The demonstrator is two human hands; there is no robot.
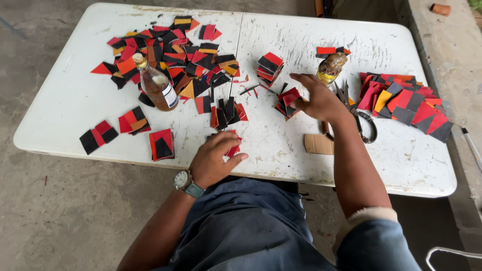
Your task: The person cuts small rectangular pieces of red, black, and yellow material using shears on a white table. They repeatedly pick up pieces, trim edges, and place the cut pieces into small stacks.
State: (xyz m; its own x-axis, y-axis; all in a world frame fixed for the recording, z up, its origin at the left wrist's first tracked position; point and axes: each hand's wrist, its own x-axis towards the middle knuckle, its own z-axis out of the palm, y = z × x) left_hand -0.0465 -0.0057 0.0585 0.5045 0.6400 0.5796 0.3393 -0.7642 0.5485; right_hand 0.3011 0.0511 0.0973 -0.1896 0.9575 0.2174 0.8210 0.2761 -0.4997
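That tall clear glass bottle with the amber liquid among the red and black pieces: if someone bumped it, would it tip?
Probably fairly easily. The tall clear glass bottle is narrow, so a knock near its neck might topple it. It looks only partly full, which keeps the weight low and may steady it somewhat. It seems to stand on loose red and black cut pieces on the white folding table, so its footing is likely uneven.

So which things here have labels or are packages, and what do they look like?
Brown bottle: lying tilted on the table's left half by the big pile of pieces; clear glass, amber liquid, pale cap, white paper label.
Second bottle: beyond the right hand; glass, yellowish liquid; any label too blurred to tell.
Cardboard piece: flat, plain brown, near the table's front edge.
No signs or screens.
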